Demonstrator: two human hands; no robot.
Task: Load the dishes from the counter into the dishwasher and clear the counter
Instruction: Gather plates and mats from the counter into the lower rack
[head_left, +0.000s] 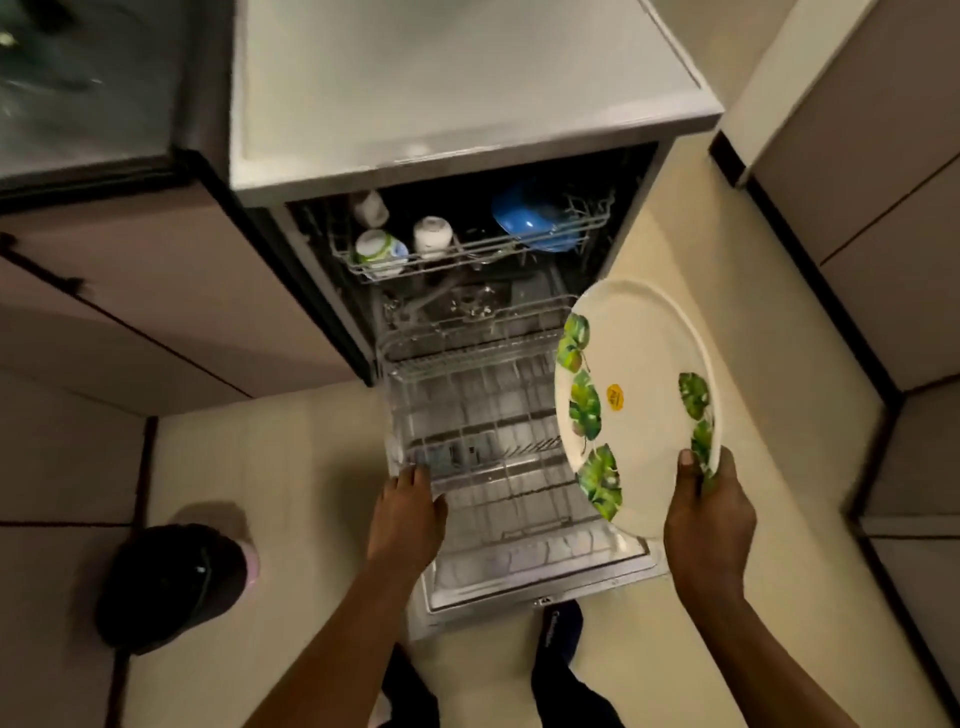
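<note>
From the head camera, the dishwasher (467, 171) stood open with its door down and both racks showing. The right hand (709, 514) gripped a white plate (644, 364) with green leaf prints by its near edge, thumb on its face, holding it tilted above the right side of the pulled-out lower rack (498, 441). The left hand (408, 512) rested on that rack's near left corner, fingers bent over the wire. In the upper rack (395, 270) sat three cups (382, 252) on the left and a blue bowl (530, 218) on the right. A dark bin (166, 582) stood on the floor to the left. The tabletop (447, 78) above the machine was pale.
</note>
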